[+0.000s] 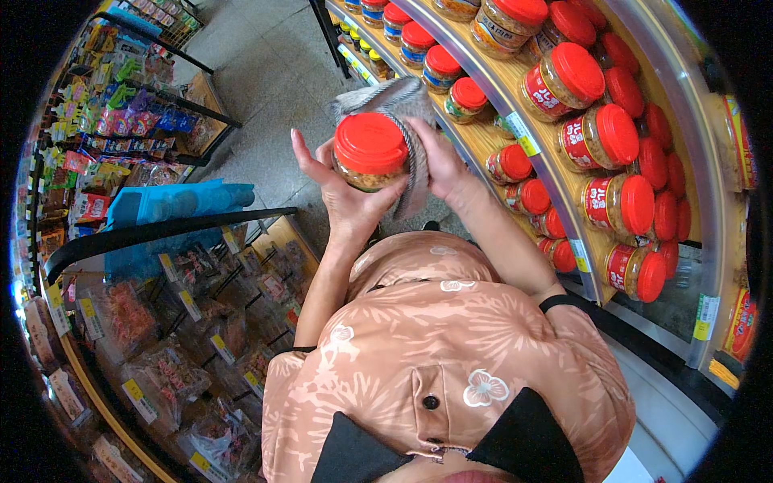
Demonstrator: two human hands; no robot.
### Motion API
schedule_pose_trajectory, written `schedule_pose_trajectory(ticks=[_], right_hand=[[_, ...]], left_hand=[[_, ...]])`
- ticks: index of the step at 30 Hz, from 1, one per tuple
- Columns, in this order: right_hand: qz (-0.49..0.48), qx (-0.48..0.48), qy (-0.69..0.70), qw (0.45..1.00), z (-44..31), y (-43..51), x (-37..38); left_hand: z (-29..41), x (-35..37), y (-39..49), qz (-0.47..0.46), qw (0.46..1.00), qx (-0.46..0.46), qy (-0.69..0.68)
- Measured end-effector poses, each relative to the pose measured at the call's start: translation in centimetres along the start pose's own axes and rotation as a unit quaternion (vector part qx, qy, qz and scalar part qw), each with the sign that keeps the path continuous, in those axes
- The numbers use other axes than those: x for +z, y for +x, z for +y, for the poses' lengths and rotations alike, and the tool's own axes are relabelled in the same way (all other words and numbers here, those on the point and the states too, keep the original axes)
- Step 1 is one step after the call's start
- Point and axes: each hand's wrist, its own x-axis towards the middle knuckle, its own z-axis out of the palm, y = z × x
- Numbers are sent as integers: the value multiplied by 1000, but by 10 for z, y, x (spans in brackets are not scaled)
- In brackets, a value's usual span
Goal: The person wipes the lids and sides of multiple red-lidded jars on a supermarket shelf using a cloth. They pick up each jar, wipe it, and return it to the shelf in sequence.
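Observation:
A clear jar with a red screw lid (371, 143) is held upright in front of my body, its tan contents showing below the lid. My left hand (353, 187) grips it from the left side, thumb across the front and index finger sticking out. In my right hand (438, 157) is a grey cloth with a corded edge (386, 96), pressed against the jar's right side and draped behind it. The fingers of my right hand are mostly hidden by the cloth.
To the right, wooden shelves (525, 84) with clear plastic lips carry rows of red-lidded jars (595, 136). At left stand a rack of packaged snacks (127, 121) and a bin of bagged dried goods (199, 338) with a black rail (175, 232). Blue plastic (151, 205) hangs over the rail.

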Motion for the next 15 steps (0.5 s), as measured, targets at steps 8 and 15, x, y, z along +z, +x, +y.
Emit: schedule_pose_trajectory(ticks=[8, 15], right_hand=[[75, -120, -192, 971, 42, -25, -2], [0, 10, 170, 985, 34, -43, 0]], left_hand=[[-11, -12, 22, 26, 944, -220, -245], [-21, -7, 40, -3, 910, -172, -376]])
